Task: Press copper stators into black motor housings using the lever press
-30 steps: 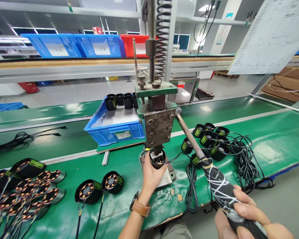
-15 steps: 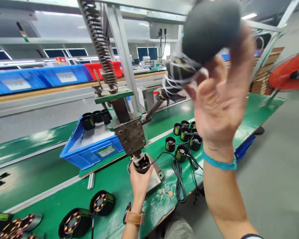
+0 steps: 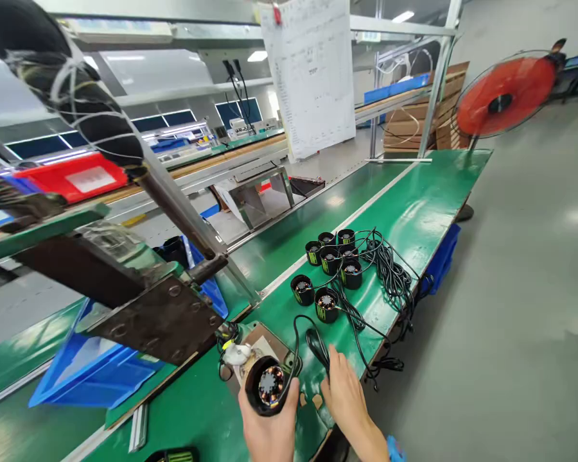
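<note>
– Green bench (image 3: 409, 192) either side of the hands. What's new?
– Blk cup (image 3: 271, 385)'s out from under the press (image 3: 158, 321), now in L hand (image 3: 270, 436), fingers curled round it. R hand (image 3: 349, 398)'s off the lever (image 3: 108, 131), part-curled at coiled cable (image 3: 318, 350); can't tell if gripped.
– Meaning?
– Cup's free to move, prob.
– Facing?
– Mouth up, tipped twd cam. Squat; mouth-to-base axis slants into L palm.
– Rest?
– More cups (image 3: 330, 260) beyond R hand.
</note>
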`<state>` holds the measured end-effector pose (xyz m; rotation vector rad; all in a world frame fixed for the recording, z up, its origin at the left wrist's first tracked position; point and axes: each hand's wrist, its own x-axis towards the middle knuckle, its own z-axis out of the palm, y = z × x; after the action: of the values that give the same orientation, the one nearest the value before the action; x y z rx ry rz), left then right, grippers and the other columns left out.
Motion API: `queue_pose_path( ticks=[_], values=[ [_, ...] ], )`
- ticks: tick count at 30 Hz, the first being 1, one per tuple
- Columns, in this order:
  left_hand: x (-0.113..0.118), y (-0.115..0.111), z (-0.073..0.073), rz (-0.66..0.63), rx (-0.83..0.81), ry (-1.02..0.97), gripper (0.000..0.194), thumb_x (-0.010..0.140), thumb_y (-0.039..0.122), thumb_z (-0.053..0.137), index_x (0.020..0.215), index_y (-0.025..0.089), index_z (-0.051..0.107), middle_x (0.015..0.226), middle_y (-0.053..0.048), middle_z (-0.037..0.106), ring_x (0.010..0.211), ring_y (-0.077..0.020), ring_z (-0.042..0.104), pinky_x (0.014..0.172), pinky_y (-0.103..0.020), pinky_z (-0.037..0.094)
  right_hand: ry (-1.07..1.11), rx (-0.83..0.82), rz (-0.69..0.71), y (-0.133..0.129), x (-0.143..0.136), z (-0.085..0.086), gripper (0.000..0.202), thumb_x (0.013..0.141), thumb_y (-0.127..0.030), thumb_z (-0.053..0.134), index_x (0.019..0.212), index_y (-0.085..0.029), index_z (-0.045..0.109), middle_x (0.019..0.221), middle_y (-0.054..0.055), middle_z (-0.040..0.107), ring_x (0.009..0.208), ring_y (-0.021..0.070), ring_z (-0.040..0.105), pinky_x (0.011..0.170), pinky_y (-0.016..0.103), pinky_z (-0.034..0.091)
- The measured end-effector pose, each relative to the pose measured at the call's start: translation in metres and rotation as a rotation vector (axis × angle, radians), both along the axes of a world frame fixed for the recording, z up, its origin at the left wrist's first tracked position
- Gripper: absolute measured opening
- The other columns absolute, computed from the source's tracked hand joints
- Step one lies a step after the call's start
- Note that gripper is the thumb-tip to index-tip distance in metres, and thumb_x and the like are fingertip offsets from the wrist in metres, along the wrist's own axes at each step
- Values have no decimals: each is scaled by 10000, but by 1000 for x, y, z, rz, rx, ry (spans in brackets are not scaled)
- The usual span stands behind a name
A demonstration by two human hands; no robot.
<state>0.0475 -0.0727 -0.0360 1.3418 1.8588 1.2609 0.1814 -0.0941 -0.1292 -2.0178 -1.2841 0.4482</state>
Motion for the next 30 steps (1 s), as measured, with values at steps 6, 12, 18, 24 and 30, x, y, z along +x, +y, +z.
queue_pose_path(
  ticks=[6,12,18,24,30],
  values=[
    [24,21,-14,-157,90,-115,707,677,436,844,1279,199,561,1186,-123,711,1080,-311,710,1003,-513,579,371,146,73,-6,34,-10,577,858,-317,466,1380,-142,638,1294,128,681,1192,260,676,1056,407,563],
    [31,40,-31,-212,120,-182,644,699,305,824,1277,184,566,1170,-104,712,1059,-268,712,993,-463,566,406,266,144,15,38,0,510,991,-471,479,1361,-171,660,1327,140,659,1203,258,667,1003,361,590],
    [54,66,-43,-173,153,-172,602,722,256,800,1259,171,541,1205,-125,666,1140,-284,657,1058,-495,505,135,237,144,56,41,11,557,1009,-454,359,1332,-120,664,1244,162,664,1166,263,655,988,363,561],
    [78,103,-47,-74,76,-207,705,684,110,758,1330,166,484,1359,-187,587,1332,-325,562,1163,-519,425,-49,112,161,95,32,-15,566,964,-360,331,1351,-62,617,1106,190,654,1025,298,651,889,390,531],
    [79,93,-44,-61,19,-291,825,697,54,711,1471,120,434,1540,-251,482,1500,-352,431,1257,-507,342,-229,119,219,95,28,-20,613,963,-350,243,1287,26,603,1043,268,625,1019,374,595,921,510,487]
  ],
)
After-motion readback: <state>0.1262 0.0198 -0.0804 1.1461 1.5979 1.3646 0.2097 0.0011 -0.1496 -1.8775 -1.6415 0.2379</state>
